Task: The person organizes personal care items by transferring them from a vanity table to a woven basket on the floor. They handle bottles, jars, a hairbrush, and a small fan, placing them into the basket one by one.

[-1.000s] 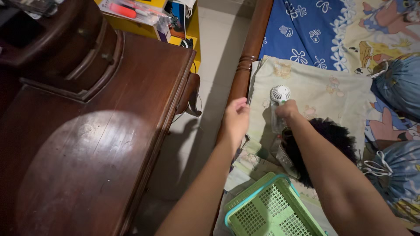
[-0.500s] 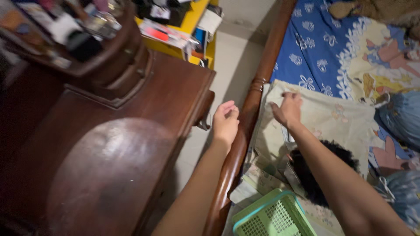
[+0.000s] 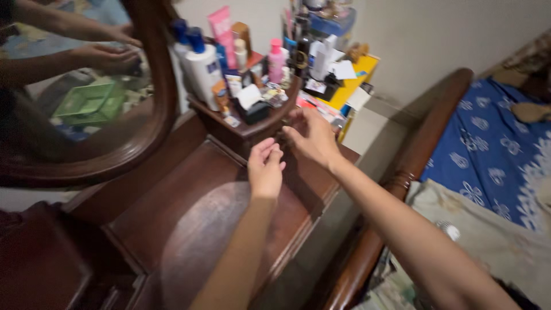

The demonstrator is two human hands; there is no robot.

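A: Looking down from the head camera, what are the two hands doing?

B: Both are stretched out over a dark wooden dresser (image 3: 229,189). The right hand (image 3: 313,136) is at the front edge of the small raised shelf (image 3: 252,129) on the dresser, fingers spread and slightly curled, tips at the shelf's rim. Whether it grips anything there, I cannot tell; the fingertips are blurred.

A: And the left?

B: The left hand (image 3: 265,167) hangs just below and beside the right one, over the dresser top, fingers loosely curled inward, half closed, with nothing visible in them.

A: What sits on that shelf?

B: A crowd of toiletries. A white bottle with a blue cap (image 3: 201,66) stands upright at the left, a pink tube (image 3: 220,26) behind it, a pink bottle (image 3: 276,60) nearer the middle, and a small black box with a white paper on it (image 3: 251,106) close to the right hand's fingers.

A: Anything around the dresser?

B: An oval mirror in a wooden frame (image 3: 86,86) at the upper left, reflecting two arms and a green basket. Behind the shelf is a yellow stand (image 3: 359,72) with more clutter. To the right runs the curved wooden bed frame (image 3: 425,143), then a blue flowered sheet (image 3: 493,155) and a pale cloth (image 3: 499,241) on the bed.
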